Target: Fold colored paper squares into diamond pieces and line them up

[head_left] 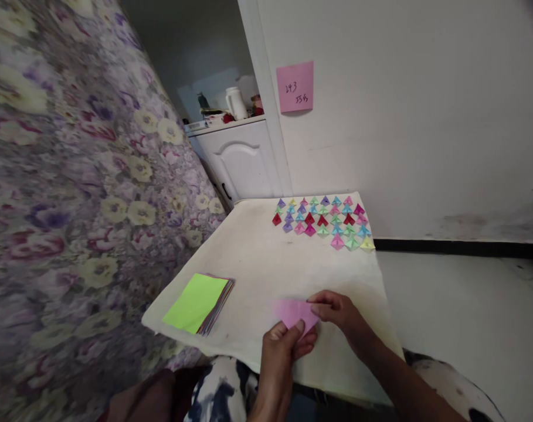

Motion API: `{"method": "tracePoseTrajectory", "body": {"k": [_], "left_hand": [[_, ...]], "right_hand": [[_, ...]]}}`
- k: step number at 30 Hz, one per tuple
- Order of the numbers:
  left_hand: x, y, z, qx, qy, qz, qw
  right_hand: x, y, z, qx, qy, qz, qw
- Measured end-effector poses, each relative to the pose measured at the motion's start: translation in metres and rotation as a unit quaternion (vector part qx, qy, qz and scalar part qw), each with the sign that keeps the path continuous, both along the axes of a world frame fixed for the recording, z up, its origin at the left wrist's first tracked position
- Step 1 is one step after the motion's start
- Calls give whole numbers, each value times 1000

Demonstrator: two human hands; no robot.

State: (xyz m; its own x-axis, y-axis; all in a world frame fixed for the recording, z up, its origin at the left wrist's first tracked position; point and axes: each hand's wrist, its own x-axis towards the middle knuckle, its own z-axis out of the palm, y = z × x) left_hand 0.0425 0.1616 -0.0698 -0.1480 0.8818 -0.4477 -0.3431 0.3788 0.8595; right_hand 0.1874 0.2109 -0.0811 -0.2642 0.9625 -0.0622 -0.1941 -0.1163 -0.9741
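Observation:
A sheet of pink paper (295, 312), folded to a triangle-like shape, is held up between both hands over the front of the table. My left hand (288, 343) grips its lower part, the thumb lying across the front face. At the paper's right corner, the fingers of my right hand (332, 309) pinch the edge. To the left lies a stack of coloured paper (197, 302) with a bright green sheet on top. Rows of small folded paper pieces (322, 221) in several colours stand at the far right of the table.
The table (244, 246) has a cream cover. A flowered curtain (94, 205) hangs along the left. Behind are a white cabinet (242, 164) with a white jug (236, 104) on it, and a wall bearing a pink note (295, 88).

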Motion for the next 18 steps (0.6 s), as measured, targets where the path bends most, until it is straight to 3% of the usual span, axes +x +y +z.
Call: {"method": "tracePoseTrajectory", "body": {"k": [4, 7, 18], "left_hand": [[4, -2, -2, -1, 46, -45, 998], [6, -3, -5, -7, 62, -81, 995], [4, -6, -14, -8, 65, -123, 990]], "right_hand": [[5, 4, -4, 0, -19, 90, 996], [8, 5, -8, 12, -53, 115, 992], [11, 9, -13, 31, -109, 65, 991]]}}
